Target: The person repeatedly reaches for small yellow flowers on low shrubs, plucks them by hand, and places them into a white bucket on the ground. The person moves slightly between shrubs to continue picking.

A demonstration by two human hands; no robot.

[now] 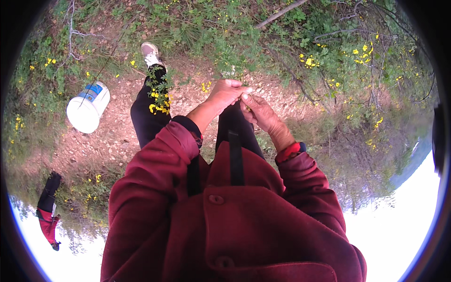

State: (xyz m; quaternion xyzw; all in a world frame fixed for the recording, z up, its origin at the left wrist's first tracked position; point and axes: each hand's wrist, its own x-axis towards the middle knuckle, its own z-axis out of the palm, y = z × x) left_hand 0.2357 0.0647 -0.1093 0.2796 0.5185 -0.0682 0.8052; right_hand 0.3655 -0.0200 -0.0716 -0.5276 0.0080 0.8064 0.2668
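Observation:
My left hand (227,94) reaches in from the left, thumb and forefinger drawn together at the tips. Against those fingertips rests my right hand (260,112), its fingers curled in. A small yellow-green plant piece (248,109) shows between the right thumb and fingers; most of it is hidden. Whether the left fingertips pinch part of it is too small to tell. Both hands are above my dark-trousered leg (230,127). A leafy stem with yellow flowers (159,102) lies across the view of my other leg (145,112).
A white plastic bucket (103,100) with a blue label lies or leans on the stony path (119,141) at left. Flowering shrubs (363,56) and bare branches (280,14) crowd ahead and right. A person in red and black (48,215) is at the far lower left.

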